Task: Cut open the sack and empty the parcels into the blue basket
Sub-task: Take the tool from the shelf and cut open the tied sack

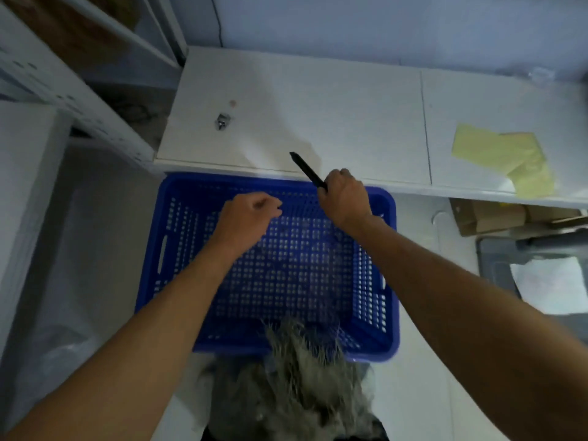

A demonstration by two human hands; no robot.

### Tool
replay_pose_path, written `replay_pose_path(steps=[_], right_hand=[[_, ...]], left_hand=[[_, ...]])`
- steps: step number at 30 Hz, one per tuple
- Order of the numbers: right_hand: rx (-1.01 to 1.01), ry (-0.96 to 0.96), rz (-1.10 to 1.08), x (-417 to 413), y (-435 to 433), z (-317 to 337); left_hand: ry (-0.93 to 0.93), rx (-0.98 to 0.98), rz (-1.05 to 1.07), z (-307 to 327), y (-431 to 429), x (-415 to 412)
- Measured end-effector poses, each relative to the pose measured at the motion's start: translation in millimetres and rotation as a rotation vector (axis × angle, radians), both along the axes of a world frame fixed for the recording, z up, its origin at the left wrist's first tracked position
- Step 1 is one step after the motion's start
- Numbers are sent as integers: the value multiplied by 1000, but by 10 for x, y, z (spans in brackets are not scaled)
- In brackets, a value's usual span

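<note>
Over the blue basket [178, 186], our left hand [251, 214] hovers, fingers curled on nothing visible; our right hand [345, 195] grips a black cutter [306, 169] angled toward the desk's [318, 106] front edge. The frayed grey sack [296, 377] overlaps the basket's near rim; yellow paper [502, 157] lies near the desk's right edge.

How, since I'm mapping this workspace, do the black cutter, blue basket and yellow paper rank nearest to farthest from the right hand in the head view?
1. black cutter, gripped in the right hand.
2. blue basket, far rim just beneath it.
3. yellow paper, far right on the counter.
</note>
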State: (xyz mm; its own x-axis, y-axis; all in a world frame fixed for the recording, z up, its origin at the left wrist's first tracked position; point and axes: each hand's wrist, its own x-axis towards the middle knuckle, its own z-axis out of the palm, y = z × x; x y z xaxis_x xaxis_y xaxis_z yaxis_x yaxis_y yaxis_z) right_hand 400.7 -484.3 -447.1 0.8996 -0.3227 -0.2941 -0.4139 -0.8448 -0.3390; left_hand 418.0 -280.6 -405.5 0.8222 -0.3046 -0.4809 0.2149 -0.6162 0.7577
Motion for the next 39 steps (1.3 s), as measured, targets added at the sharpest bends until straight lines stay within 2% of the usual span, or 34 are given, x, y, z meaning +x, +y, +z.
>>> replay_pose_path(steps=[3,6,14,21,29,35,39], right_hand=[[98,-21,-11,-398,295,419],[145,-60,-31,-824,603,824],[120,-161,-90,-1612,1255,2125],[130,-186,-72,-2245,1652,3022],[270,-286,-67,-3085,1759,3733],[619,-143,-49,-3571,1647,4054],[607,-113,68,-3865,1645,4152]], left_hand=[[53,-27,48,377,130,-273],[192,-121,101,705,286,-573],[271,-135,53,1791,693,-1142],[386,-292,206,2703,883,-1640],[208,-329,243,3478,939,-2456],[94,-339,223,3757,934,-3102],[72,-351,225,3888,923,-3473]])
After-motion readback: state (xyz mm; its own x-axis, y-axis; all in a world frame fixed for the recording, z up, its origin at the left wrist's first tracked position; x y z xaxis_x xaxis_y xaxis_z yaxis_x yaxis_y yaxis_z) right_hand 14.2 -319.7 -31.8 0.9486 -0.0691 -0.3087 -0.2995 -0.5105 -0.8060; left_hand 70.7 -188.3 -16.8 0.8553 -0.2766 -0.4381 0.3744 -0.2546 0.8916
